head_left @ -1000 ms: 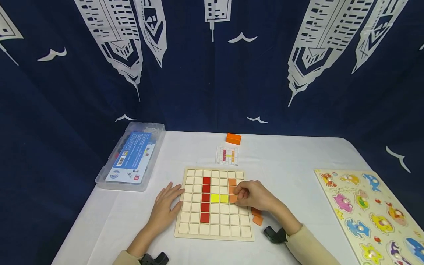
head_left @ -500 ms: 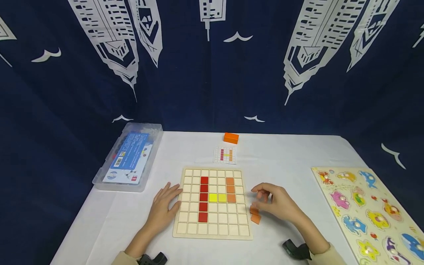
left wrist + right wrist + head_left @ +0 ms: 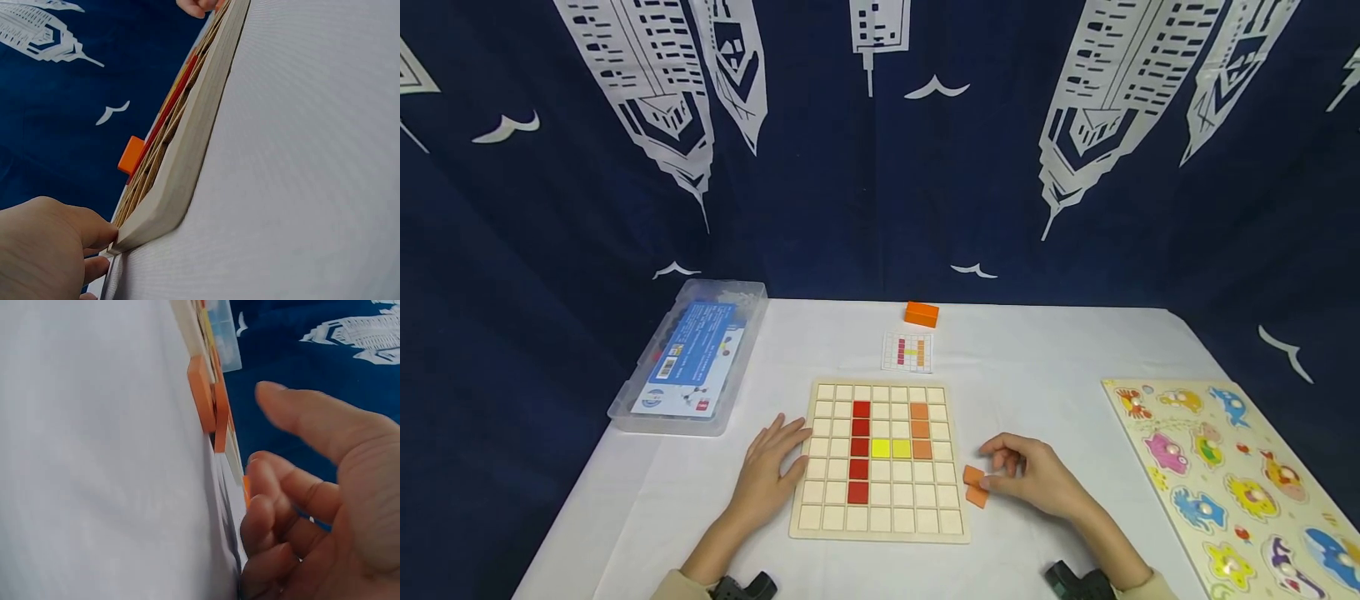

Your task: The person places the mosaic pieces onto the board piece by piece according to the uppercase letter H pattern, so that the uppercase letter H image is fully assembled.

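Observation:
A wooden grid board (image 3: 880, 538) lies on the white table. A column of red tiles (image 3: 860, 447), two yellow tiles (image 3: 891, 448) and three orange tiles (image 3: 920, 429) fill some of its cells. My left hand (image 3: 769, 471) rests against the board's left side, fingers extended; in the left wrist view its thumb (image 3: 97, 229) touches the edge near a corner. Beside the board's right edge lie two loose orange tiles (image 3: 976, 497), one overlapping the other. Just right of them is my right hand (image 3: 1033, 475), thumb and fingers apart around nothing, the thumb tip close to the tiles (image 3: 200, 394).
Behind the board lies a small printed card (image 3: 907, 352) with a coloured grid pattern, and beyond it an orange block (image 3: 922, 314). A clear plastic case (image 3: 688, 358) sits at the back left. At the right is an animal puzzle board (image 3: 1232, 500).
The right hand has let go of the orange tile on the board and moved right, then slightly down beside the loose orange tiles. The left hand stays at the board's edge.

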`<action>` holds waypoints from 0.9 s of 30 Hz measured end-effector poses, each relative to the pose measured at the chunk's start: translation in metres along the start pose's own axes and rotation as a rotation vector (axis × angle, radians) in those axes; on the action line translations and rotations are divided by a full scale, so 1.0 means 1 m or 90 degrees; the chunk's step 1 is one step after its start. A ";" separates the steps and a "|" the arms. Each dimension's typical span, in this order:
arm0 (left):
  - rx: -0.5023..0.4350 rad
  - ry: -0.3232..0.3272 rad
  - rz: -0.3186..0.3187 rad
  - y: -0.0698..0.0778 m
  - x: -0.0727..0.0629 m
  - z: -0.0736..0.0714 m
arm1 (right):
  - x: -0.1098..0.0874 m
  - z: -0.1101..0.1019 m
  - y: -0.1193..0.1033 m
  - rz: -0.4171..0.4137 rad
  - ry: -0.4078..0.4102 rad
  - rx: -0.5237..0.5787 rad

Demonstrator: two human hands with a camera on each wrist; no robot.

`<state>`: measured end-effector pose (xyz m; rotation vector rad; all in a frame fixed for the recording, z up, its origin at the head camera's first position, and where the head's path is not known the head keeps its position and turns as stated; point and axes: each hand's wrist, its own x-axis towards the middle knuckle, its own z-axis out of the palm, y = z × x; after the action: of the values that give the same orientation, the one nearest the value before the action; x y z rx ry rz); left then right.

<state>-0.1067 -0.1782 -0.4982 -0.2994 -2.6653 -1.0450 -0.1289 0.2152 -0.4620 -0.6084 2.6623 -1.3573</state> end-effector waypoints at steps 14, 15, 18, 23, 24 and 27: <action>-0.009 -0.004 -0.006 0.001 0.000 0.000 | 0.000 0.005 0.006 0.005 -0.025 -0.039; -0.008 -0.004 -0.006 0.001 0.000 0.000 | 0.000 0.005 0.007 0.007 -0.027 -0.042; -0.008 -0.006 -0.007 0.001 0.000 0.000 | 0.000 0.006 0.007 0.015 -0.030 -0.055; -0.016 -0.009 -0.014 0.001 0.000 0.000 | 0.000 0.006 0.006 0.027 -0.028 -0.072; -0.016 -0.010 -0.015 0.001 0.000 0.000 | -0.001 0.006 0.005 0.028 -0.027 -0.076; -0.017 -0.010 -0.015 0.001 0.000 0.000 | -0.001 0.007 0.004 0.030 -0.023 -0.084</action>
<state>-0.1068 -0.1775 -0.4975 -0.2830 -2.6771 -1.0899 -0.1278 0.2128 -0.4695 -0.5733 2.7350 -1.1535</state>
